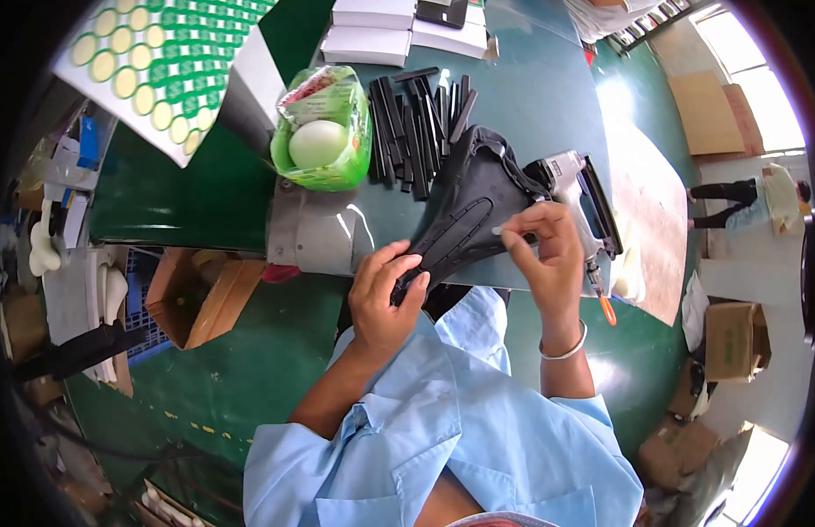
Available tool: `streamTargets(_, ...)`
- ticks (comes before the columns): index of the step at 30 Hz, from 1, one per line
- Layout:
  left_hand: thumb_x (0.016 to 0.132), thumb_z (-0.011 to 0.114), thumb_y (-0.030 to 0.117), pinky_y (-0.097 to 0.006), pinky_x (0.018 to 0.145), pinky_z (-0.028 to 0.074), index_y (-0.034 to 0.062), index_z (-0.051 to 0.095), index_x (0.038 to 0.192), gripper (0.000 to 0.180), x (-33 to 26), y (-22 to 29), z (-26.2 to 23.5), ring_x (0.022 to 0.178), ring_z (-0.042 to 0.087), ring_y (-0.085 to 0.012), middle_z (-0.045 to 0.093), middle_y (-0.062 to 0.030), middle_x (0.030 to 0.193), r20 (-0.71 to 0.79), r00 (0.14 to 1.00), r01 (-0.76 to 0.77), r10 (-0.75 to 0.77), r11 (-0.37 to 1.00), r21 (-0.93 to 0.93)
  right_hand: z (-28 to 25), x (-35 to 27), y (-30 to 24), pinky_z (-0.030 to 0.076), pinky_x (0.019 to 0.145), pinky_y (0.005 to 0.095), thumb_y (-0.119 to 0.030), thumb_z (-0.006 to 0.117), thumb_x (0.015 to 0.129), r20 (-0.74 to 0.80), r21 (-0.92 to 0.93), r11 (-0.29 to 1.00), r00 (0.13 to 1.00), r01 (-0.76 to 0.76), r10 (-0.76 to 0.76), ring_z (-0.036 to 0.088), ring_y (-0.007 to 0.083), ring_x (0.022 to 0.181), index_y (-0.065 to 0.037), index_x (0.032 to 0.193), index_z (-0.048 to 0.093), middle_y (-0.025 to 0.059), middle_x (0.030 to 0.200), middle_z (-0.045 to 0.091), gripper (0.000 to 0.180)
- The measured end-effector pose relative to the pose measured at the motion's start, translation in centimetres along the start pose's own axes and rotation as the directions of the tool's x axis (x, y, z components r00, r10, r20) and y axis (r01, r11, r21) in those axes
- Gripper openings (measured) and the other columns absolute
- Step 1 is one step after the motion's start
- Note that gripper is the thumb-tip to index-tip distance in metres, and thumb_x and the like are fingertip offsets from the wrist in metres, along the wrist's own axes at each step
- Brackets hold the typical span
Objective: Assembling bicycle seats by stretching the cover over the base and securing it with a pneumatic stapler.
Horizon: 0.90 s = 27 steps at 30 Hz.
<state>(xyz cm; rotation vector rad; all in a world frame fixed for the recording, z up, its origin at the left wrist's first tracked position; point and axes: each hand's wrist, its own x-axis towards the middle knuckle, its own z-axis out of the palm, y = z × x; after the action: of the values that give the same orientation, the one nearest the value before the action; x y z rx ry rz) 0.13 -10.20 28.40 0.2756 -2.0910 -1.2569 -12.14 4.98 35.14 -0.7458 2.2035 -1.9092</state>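
Note:
A black bicycle saddle [465, 215] lies at the front edge of the table, its narrow end toward me and its wide end away. My left hand [385, 294] grips the narrow end, fingers on top and thumb at the near side. Over the saddle's right side, my right hand [548, 250] pinches a small, round, whitish sticker [498, 230] between thumb and fingertips. Just right of the saddle is a silver and black staple gun [570, 189] with an orange-tipped hose fitting. At the upper left stands a sheet of round stickers [162, 70], cream ones along its left part and green-and-white ones elsewhere.
Several black strips [412, 132] lie in a heap beyond the saddle. Left of them stands a cut green plastic container [324, 132] with a white rounded object inside. White boxes [368, 44] are at the back. An open cardboard box [201, 299] sits lower left; another person [768, 198] stands far right.

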Motion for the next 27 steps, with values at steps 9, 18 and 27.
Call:
streamTargets(9, 0.074, 0.068, 0.003, -0.035, 0.083, 0.047, 0.0023, 0.063, 0.091, 0.018, -0.2, 0.0, 0.2, 0.095, 0.06, -0.0274, 0.062, -0.0128, 0.104, -0.007, 1.0, 0.027, -0.027, 0.999, 0.036, 1.8, 0.7, 0.9, 0.044, 0.063, 0.0326, 0.004, 0.063, 0.068, 0.244, -0.607, 0.684, 0.914, 0.404, -0.323, 0.055, 0.0231, 0.068, -0.004, 0.091, 0.054, 0.0064, 0.077, 0.057, 0.026)
streamTargets(18, 0.074, 0.068, 0.002, -0.035, 0.083, 0.047, 0.002, 0.063, 0.09, 0.017, 0.0, 0.0, 0.2, 0.094, 0.06, -0.0278, 0.062, -0.0135, 0.104, 0.004, 0.999, 0.034, -0.035, 0.999, 0.042, 2.2, 1.2, 1.3, 0.039, 0.065, 0.032, 0.004, 0.061, 0.065, 0.354, -0.656, 0.569, 0.868, 0.495, -0.348, 0.05, 0.021, 0.071, -0.004, 0.092, 0.053, 0.0051, 0.072, 0.053, 0.028)
streamTargets(27, 0.074, 0.068, 0.002, -0.035, 0.082, 0.047, 0.001, 0.063, 0.091, 0.017, 0.0, 0.0, -0.1, 0.093, 0.06, -0.0282, 0.061, -0.0148, 0.104, 0.005, 1.0, 0.027, -0.027, 0.999, 0.033, 2.8, 1.2, 0.6, 0.039, 0.066, 0.0317, 0.002, 0.06, 0.065, 0.422, -0.667, 0.518, 0.845, 0.535, -0.33, 0.05, 0.02, 0.07, -0.004, 0.093, 0.052, 0.0047, 0.071, 0.052, 0.03)
